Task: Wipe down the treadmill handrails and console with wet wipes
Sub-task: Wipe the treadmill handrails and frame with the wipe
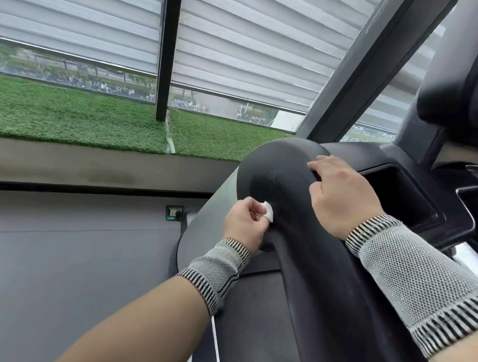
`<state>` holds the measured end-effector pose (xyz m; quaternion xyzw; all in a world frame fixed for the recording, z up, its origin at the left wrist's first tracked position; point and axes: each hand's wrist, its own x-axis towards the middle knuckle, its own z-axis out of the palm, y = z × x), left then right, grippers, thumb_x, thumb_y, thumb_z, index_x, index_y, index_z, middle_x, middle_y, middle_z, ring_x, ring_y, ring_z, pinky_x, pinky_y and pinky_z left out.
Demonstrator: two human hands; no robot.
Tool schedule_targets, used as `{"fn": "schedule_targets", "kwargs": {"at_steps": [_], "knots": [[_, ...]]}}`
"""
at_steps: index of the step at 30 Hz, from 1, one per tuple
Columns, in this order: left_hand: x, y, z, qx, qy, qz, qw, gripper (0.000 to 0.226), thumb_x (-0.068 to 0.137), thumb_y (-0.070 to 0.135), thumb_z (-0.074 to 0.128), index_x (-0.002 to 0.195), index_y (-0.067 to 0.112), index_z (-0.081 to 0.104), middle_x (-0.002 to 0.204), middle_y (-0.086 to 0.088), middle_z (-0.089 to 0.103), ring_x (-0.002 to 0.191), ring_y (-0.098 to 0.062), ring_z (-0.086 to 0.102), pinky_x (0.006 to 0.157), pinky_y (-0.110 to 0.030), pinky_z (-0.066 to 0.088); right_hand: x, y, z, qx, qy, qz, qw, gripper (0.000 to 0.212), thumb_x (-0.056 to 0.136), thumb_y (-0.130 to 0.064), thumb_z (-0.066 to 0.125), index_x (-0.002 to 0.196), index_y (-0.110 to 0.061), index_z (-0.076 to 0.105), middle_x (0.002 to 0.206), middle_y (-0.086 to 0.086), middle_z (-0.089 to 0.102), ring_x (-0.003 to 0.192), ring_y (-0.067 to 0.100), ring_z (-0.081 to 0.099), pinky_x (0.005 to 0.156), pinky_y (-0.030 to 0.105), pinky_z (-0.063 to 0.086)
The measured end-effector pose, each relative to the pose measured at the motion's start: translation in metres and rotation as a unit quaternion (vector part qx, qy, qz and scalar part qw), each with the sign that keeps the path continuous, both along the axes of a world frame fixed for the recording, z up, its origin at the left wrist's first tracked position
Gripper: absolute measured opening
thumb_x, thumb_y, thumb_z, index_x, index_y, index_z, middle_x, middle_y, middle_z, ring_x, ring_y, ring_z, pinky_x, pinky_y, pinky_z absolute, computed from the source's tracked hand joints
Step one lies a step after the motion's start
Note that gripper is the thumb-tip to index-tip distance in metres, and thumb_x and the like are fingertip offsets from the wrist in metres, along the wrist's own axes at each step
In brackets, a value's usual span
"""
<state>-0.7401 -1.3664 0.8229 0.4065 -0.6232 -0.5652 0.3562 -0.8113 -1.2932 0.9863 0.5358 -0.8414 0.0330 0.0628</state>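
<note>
The treadmill's thick black handrail (283,166) curves from the console down toward me through the middle of the view. My left hand (245,223) pinches a small folded white wet wipe (268,211) and holds it against the rail's left side, below the bend. My right hand (340,194) grips the top of the rail at the bend, fingers curled over its far side. The black console (416,189), with a recessed tray, lies to the right of that hand. Both wrists wear grey mesh sleeves.
A window with white blinds (240,41) and a strip of green artificial turf (76,115) fill the far side. A grey ledge and floor (60,254) lie at the left, with a green wall socket (175,212). A dark upright post (359,68) rises behind the rail.
</note>
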Motion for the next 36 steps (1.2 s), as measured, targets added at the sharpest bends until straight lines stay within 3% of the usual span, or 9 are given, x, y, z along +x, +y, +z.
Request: {"fn": "schedule_targets", "kwargs": {"at_steps": [4, 8, 11, 14, 18, 22, 26, 30, 36], "knots": [[0.011, 0.004, -0.002, 0.047, 0.068, 0.006, 0.997, 0.03, 0.086, 0.015, 0.066, 0.062, 0.02, 0.049, 0.058, 0.007, 0.051, 0.056, -0.008, 0.047, 0.061, -0.023, 0.042, 0.001, 0.0, 0.001, -0.002, -0.001, 0.002, 1.0, 0.045, 0.094, -0.016, 0.038, 0.139, -0.013, 0.043, 0.15, 0.0, 0.034, 0.139, 0.011, 0.026, 0.114, 0.025, 0.016], [0.004, -0.008, 0.01, 0.088, 0.102, 0.026, 0.991, 0.027, 0.091, 0.019, 0.06, 0.067, 0.02, 0.047, 0.063, 0.006, 0.048, 0.059, -0.01, 0.044, 0.065, -0.028, 0.039, 0.002, 0.0, 0.001, -0.007, -0.006, 0.001, 1.0, 0.045, 0.094, -0.016, 0.038, 0.138, -0.013, 0.044, 0.149, 0.0, 0.035, 0.138, 0.012, 0.029, 0.114, 0.025, 0.018], [-0.002, -0.019, 0.022, 0.083, 0.088, 0.033, 0.992, 0.015, 0.089, 0.007, 0.056, 0.08, 0.017, 0.048, 0.069, 0.005, 0.05, 0.062, -0.009, 0.047, 0.066, -0.023, 0.04, 0.001, 0.0, 0.001, -0.012, -0.011, 0.0, 1.0, 0.044, 0.093, -0.017, 0.039, 0.137, -0.014, 0.046, 0.148, 0.0, 0.036, 0.137, 0.013, 0.031, 0.114, 0.027, 0.021], [-0.007, -0.023, 0.023, 0.041, 0.038, 0.075, 0.996, 0.012, 0.087, 0.008, 0.057, 0.09, 0.015, 0.047, 0.083, 0.001, 0.056, 0.076, -0.014, 0.053, 0.07, -0.017, 0.037, 0.0, -0.001, 0.0, -0.018, -0.012, 0.0, 1.0, 0.043, 0.092, -0.017, 0.04, 0.134, -0.014, 0.05, 0.147, 0.0, 0.038, 0.136, 0.014, 0.033, 0.114, 0.029, 0.024], [-0.009, -0.021, 0.017, -0.006, -0.016, 0.106, 0.994, 0.005, 0.087, 0.016, 0.059, 0.085, 0.017, 0.055, 0.089, -0.005, 0.065, 0.081, -0.019, 0.058, 0.073, -0.02, 0.038, -0.001, -0.001, 0.0, -0.021, -0.011, 0.002, 1.0, 0.042, 0.092, -0.018, 0.04, 0.133, -0.014, 0.05, 0.146, 0.0, 0.039, 0.135, 0.013, 0.034, 0.114, 0.028, 0.024], [-0.006, -0.016, 0.017, -0.019, 0.003, 0.104, 0.994, 0.006, 0.086, 0.016, 0.06, 0.09, 0.014, 0.063, 0.083, 0.001, 0.067, 0.081, -0.017, 0.064, 0.081, -0.028, 0.048, -0.001, -0.001, -0.001, -0.022, -0.008, 0.003, 1.0, 0.042, 0.092, -0.018, 0.041, 0.132, -0.014, 0.051, 0.145, 0.0, 0.04, 0.134, 0.013, 0.035, 0.113, 0.028, 0.025], [-0.002, -0.009, 0.022, -0.049, 0.032, 0.082, 0.995, 0.017, 0.082, 0.024, 0.069, 0.089, 0.021, 0.054, 0.083, 0.007, 0.063, 0.075, -0.009, 0.062, 0.076, -0.022, 0.049, -0.001, -0.001, -0.001, -0.024, -0.006, 0.003, 1.0, 0.042, 0.091, -0.017, 0.041, 0.132, -0.014, 0.052, 0.145, 0.0, 0.041, 0.134, 0.013, 0.035, 0.113, 0.027, 0.024], [-0.002, -0.021, 0.021, -0.124, -0.02, 0.067, 0.99, 0.01, 0.083, 0.015, 0.064, 0.093, 0.018, 0.062, 0.089, 0.004, 0.065, 0.073, -0.011, 0.06, 0.076, -0.028, 0.05, 0.0, -0.001, -0.001, -0.026, -0.005, 0.002, 1.0, 0.041, 0.091, -0.018, 0.042, 0.131, -0.014, 0.053, 0.144, 0.0, 0.041, 0.133, 0.014, 0.037, 0.113, 0.028, 0.025], [-0.016, -0.049, 0.044, -0.168, -0.003, 0.083, 0.982, 0.016, 0.089, 0.012, 0.059, 0.098, 0.017, 0.071, 0.094, 0.002, 0.067, 0.085, -0.013, 0.061, 0.079, -0.015, 0.042, 0.0, -0.001, -0.001, -0.034, -0.004, 0.0, 0.999, 0.041, 0.091, -0.018, 0.042, 0.13, -0.013, 0.053, 0.141, 0.0, 0.045, 0.131, 0.015, 0.039, 0.112, 0.029, 0.028]]}}
